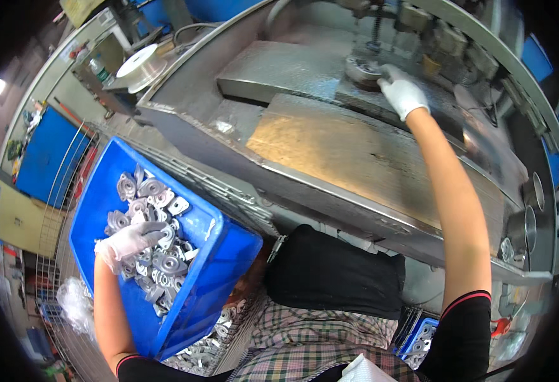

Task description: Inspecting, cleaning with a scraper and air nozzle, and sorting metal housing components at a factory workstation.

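Head view.

Item: grey metal castings [170, 262], flanged, numerous; loosely heaped in a blue bin [196, 312], running from its far corner down toward its right wall. Handling, my judgement: stiff, sturdy, modest heft for one hand; smooth faces may slip against a glove. Best hold: across the flange ears or around the raised rim.

My left hand [133, 243], gloved: over the heap, inside the bin's left wall, fingers extended; whether they grasp a casting, I cannot tell.

My right hand [403, 95], gloved: fingertips at a round metal fixture [362, 70], toward the machine tray's [222, 153] far edge, beneath a spring-wound spindle [376, 32]; clenched or released, I cannot tell.
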The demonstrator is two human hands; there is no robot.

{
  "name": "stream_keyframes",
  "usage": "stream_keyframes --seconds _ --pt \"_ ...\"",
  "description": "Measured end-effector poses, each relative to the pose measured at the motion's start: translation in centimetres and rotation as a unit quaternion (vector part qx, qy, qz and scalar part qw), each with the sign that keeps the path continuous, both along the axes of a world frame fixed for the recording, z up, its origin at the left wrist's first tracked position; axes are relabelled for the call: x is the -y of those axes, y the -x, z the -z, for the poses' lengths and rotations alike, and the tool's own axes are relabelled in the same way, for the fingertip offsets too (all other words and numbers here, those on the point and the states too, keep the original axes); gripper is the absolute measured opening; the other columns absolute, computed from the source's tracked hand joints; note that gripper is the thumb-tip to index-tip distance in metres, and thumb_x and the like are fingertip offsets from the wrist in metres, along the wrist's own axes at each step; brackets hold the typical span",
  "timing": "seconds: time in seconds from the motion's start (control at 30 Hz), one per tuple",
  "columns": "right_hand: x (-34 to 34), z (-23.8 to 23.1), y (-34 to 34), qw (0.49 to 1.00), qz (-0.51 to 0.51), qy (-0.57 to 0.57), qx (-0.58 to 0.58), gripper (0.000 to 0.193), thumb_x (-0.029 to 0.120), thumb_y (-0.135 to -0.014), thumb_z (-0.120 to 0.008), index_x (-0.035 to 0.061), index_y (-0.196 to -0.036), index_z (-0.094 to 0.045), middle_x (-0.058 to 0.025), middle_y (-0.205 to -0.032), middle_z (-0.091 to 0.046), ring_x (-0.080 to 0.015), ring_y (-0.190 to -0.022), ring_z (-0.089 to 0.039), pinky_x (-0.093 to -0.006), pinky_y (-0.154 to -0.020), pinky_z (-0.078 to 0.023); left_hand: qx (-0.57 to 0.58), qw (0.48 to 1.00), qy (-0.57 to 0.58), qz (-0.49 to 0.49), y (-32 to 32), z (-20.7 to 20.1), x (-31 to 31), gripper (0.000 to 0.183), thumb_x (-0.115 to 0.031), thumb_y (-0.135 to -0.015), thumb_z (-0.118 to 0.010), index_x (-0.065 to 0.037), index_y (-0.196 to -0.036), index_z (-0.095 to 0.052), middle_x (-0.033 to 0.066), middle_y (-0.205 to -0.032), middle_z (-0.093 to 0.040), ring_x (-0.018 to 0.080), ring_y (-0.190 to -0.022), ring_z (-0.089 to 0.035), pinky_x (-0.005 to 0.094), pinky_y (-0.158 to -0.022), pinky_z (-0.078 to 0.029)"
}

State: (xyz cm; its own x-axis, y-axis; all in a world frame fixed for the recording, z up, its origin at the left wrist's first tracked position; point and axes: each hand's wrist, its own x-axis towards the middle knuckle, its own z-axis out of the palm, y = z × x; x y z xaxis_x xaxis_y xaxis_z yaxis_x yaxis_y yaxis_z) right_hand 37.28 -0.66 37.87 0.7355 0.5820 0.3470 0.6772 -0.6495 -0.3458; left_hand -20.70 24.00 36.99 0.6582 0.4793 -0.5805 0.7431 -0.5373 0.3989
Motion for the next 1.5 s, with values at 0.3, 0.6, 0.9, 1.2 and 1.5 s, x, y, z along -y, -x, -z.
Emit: stream_keyframes --seconds 0.3,0.6,0.9,1.2,1.5 --pt "-3.4 1.0 -7.5 0.993 -0.088 0.068 0.033 0.03 0.03 -0.09 -0.063 0.0063 -0.109 -0.065 -0.0189 -0.116 -0.068 -0.0356 -0.111 -0.063 -0.0394 -0.094 -0.047 -0.029 0.999 -0.032 -0.015 3.6 11.8 -7.5 0.061 -0.041 -0.094 -0.061 -0.001 -0.139 -0.055 0.017 -0.134 -0.064 0.0271 -0.124 -0.06 0.0345 -0.107 -0.045" --pt "7.9 0.9 -2.1 0.985 -0.172 -0.013 -0.016 0.029 0.004 -0.09 -0.063 -0.0003 -0.118 -0.061 -0.0153 -0.106 -0.068 -0.0208 -0.099 -0.064 -0.0295 -0.093 -0.047 -0.164 0.958 -0.228 0.066 2.1 16.6 -10.2 0.048 -0.03 -0.08 -0.071 -0.011 -0.125 -0.068 0.0152 -0.107 -0.074 0.0326 -0.1 -0.071 0.0416 -0.088 -0.054" --pt "18.6 2.7 11.6 0.987 -0.112 0.114 0.004 0.021 -0.001 -0.084 -0.064 0.0006 -0.105 -0.065 -0.0217 -0.099 -0.068 -0.037 -0.094 -0.066 -0.0401 -0.086 -0.051 -0.302 0.908 -0.231 0.174 -0.2 13.3 -7.6 0.046 -0.031 -0.075 -0.074 -0.013 -0.117 -0.071 0.0115 -0.106 -0.074 0.0302 -0.099 -0.071 0.0413 -0.084 -0.055" --pt "30.9 2.0 14.4 0.998 0.036 -0.045 -0.037 0.037 0.001 -0.099 -0.055 0.0022 -0.136 -0.058 -0.0117 -0.13 -0.066 -0.0207 -0.111 -0.064 -0.0322 -0.095 -0.049 0.006 0.971 -0.232 0.064 2.2 5.3 -5.5 0.043 -0.035 -0.066 -0.082 -0.005 -0.094 -0.07 0.0156 -0.093 -0.072 0.0272 -0.09 -0.069 0.0392 -0.078 -0.054" --pt "56.6 6.0 17.8 0.847 0.46 -0.065 0.258 0.039 0.017 -0.103 -0.053 0.0038 -0.139 -0.056 -0.0146 -0.134 -0.064 -0.0255 -0.119 -0.063 -0.0364 -0.099 -0.049 0.237 0.941 -0.207 -0.122 -6.5 -9.6 1.3 0.052 -0.029 -0.075 -0.081 -0.001 -0.116 -0.065 0.0085 -0.099 -0.068 0.0178 -0.093 -0.063 0.0321 -0.085 -0.049"
